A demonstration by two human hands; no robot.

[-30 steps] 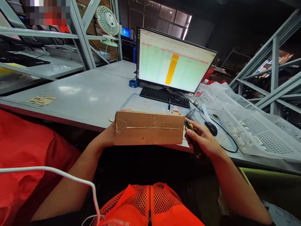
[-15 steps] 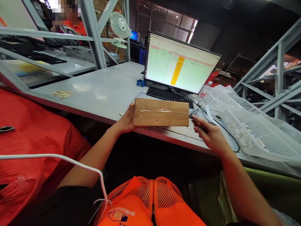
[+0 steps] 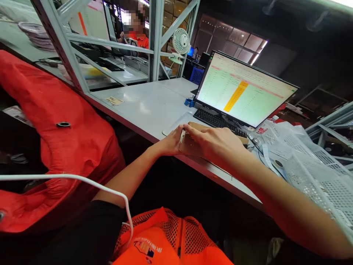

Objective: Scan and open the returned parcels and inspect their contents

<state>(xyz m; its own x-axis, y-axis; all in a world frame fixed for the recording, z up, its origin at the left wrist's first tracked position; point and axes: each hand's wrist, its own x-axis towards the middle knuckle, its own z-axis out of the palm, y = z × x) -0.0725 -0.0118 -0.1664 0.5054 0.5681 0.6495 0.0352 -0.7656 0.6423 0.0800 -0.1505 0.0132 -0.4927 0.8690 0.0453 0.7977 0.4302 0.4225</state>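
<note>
A brown cardboard box (image 3: pixel 189 145) is held at the table's front edge, with clear tape along its seam. My left hand (image 3: pixel 173 142) grips its left end, fingers closed around the corner. Across the box reaches my right hand (image 3: pixel 217 142), back of the hand toward me, fingers curled at the same left end. The dark-handled utility knife seen in it half a second ago is hidden behind the hand now. Much of the box is covered by the right hand and forearm.
Behind the box are a keyboard (image 3: pixel 213 119) and a lit monitor (image 3: pixel 248 90). White perforated baskets (image 3: pixel 317 187) stand at the right. A blue tape dispenser (image 3: pixel 189 102) is by the monitor. A red bag (image 3: pixel 82 147) hangs left; a white cable (image 3: pixel 91 183) crosses in front.
My right hand has moved left from beside the box's right end, over the box, to its left end. The left hand keeps its grip. The view has swung left.
</note>
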